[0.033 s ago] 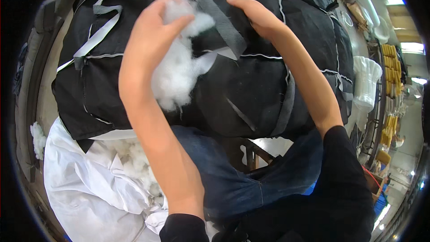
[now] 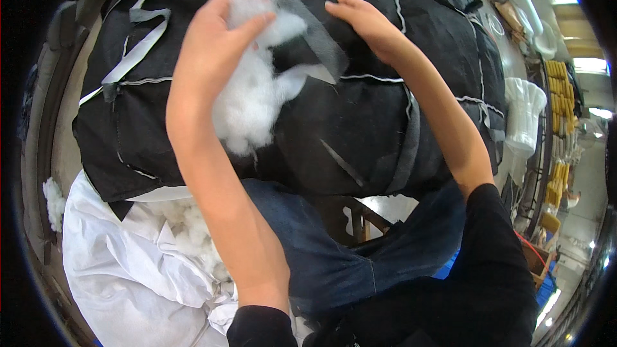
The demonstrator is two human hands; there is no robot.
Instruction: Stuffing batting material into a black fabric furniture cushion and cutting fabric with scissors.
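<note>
My left hand (image 2: pixel 222 32) is closed on a tuft of white fibre stuffing (image 2: pixel 283 29), thumb on the near side. Below it, a larger fluffy clump of the same stuffing (image 2: pixel 247 106) rests on a big black fabric cushion cover (image 2: pixel 321 135) with white seam edges. My right hand (image 2: pixel 363 19) is over the cover to the right, thumb stretched toward the left hand and no held thing showing; its other fingers are partly hidden. Between the hands lies a grey fabric strip (image 2: pixel 312 32), with a pale flap (image 2: pixel 318 72) at its lower end.
At lower left, a white cloth bag (image 2: pixel 122 263) holds more loose stuffing (image 2: pixel 193 228). A white tuft (image 2: pixel 54 204) lies by dark padded pieces (image 2: pixel 54 90) at far left. To the right are a clear plastic-wrapped roll (image 2: pixel 524 119) and a rack with yellow bundles (image 2: pixel 560 99).
My left hand and the stuffing have shifted slightly up and left in the picture. The right hand has barely moved.
</note>
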